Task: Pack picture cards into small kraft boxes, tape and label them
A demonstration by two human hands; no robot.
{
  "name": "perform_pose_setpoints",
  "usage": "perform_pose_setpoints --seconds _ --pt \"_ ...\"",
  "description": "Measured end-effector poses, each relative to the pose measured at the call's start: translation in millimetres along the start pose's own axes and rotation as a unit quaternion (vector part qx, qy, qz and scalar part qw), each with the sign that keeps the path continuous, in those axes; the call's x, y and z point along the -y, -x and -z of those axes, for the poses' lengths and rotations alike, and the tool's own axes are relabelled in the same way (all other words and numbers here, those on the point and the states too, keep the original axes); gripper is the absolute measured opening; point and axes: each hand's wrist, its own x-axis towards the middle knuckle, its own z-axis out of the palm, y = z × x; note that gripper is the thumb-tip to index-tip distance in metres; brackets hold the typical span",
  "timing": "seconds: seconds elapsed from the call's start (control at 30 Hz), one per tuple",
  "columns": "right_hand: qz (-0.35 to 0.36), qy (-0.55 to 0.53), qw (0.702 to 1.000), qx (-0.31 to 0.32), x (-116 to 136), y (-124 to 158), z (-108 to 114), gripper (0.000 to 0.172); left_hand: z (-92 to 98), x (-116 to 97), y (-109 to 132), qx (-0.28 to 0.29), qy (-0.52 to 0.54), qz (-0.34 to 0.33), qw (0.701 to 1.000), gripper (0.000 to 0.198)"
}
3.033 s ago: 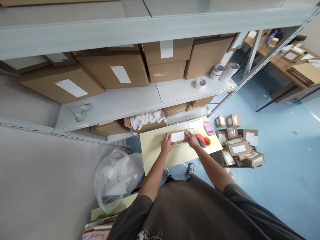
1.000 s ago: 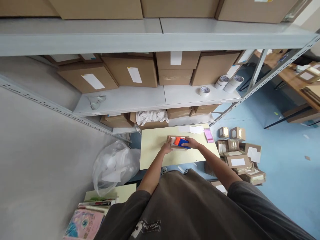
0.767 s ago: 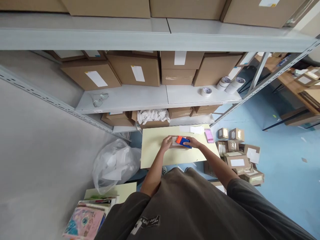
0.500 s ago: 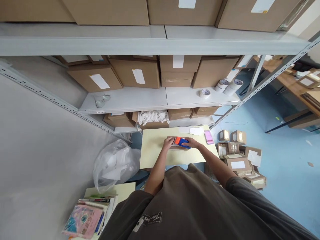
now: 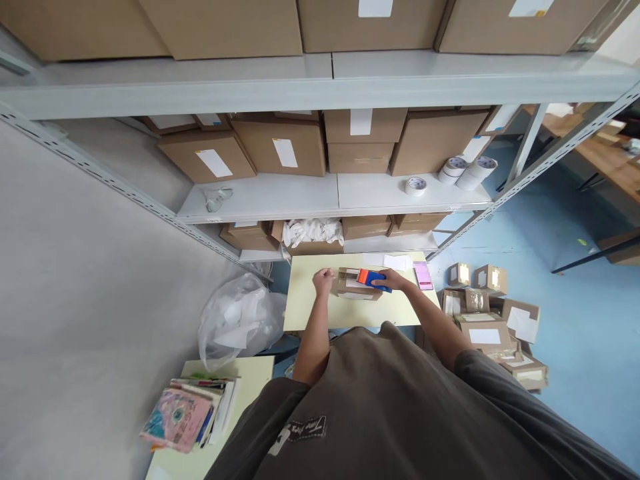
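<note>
On the pale yellow table (image 5: 310,307) lies a small brown cardboard box (image 5: 345,288) with white labels. My right hand (image 5: 395,279) grips a blue and orange tape dispenser (image 5: 376,279), its orange end over the box top. Left of the box, my left hand (image 5: 324,280) is closed in a pinch, apart from the dispenser. Whatever is between those fingers is too small to make out.
A phone (image 5: 423,275) and white paper slips (image 5: 397,262) lie on the table's right side. Behind stands a shelf (image 5: 370,191) with boxes and tape rolls (image 5: 416,186). A clear plastic bag (image 5: 240,317) is at left; packed cartons (image 5: 484,337) pile up on the right floor.
My left hand has moved left, off the box and away from the dispenser. The dispenser stays in my right hand, and more of the box top now shows.
</note>
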Motion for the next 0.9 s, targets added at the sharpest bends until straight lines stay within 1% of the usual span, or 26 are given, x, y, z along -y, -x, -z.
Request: perform_pose_setpoints --seconds 0.07,0.13,0.2,0.27,0.37,0.43,0.53,0.63,0.7,0.77,0.83,0.9 --pt "-0.016 0.008 1.000 0.008 -4.3 1.6 8.8 0.066 15.8 6.7 -9.8 -0.005 0.012 -0.001 1.000 0.034" --pt "-0.021 0.014 1.000 0.011 -4.1 0.4 12.3 0.066 25.9 12.9 -16.7 -0.011 0.015 0.002 1.000 0.034" --pt "-0.018 0.018 1.000 0.011 -0.4 -3.1 10.8 0.066 30.9 17.5 -20.4 -0.014 0.007 0.007 1.000 0.034" --pt "-0.019 0.026 0.999 0.010 3.8 -6.5 7.2 0.066 33.6 20.6 -21.8 -0.004 0.008 0.005 1.000 0.033" --pt "-0.023 0.029 0.999 0.010 6.8 -5.8 5.9 0.065 37.4 24.0 -20.8 0.012 0.039 -0.013 0.999 0.033" --pt "-0.021 0.018 1.000 0.010 7.4 -1.3 10.4 0.064 40.1 25.7 -19.1 0.015 0.070 -0.026 0.997 0.034" --pt "-0.015 -0.003 1.000 -0.007 10.4 4.9 21.7 0.064 42.7 25.9 -17.5 0.013 0.111 -0.035 0.993 0.036" --pt "-0.018 -0.013 0.999 -0.026 14.6 2.7 28.7 0.065 42.2 23.5 -17.9 0.002 0.123 -0.034 0.992 0.038" --pt "-0.029 -0.014 0.999 -0.014 15.2 -2.5 27.3 0.066 40.4 22.5 -18.3 -0.005 0.113 -0.029 0.993 0.038" --pt "-0.044 -0.013 0.999 0.011 13.2 -7.6 21.8 0.066 38.0 24.0 -18.0 -0.009 0.088 -0.024 0.996 0.037" --pt "-0.054 -0.006 0.998 0.034 9.9 -10.6 15.2 0.067 35.4 29.2 -17.1 -0.007 0.057 -0.017 0.998 0.036" --pt "-0.054 0.005 0.998 0.043 7.8 -11.5 10.1 0.067 32.7 38.2 -15.6 -0.002 0.029 -0.003 1.000 0.035"
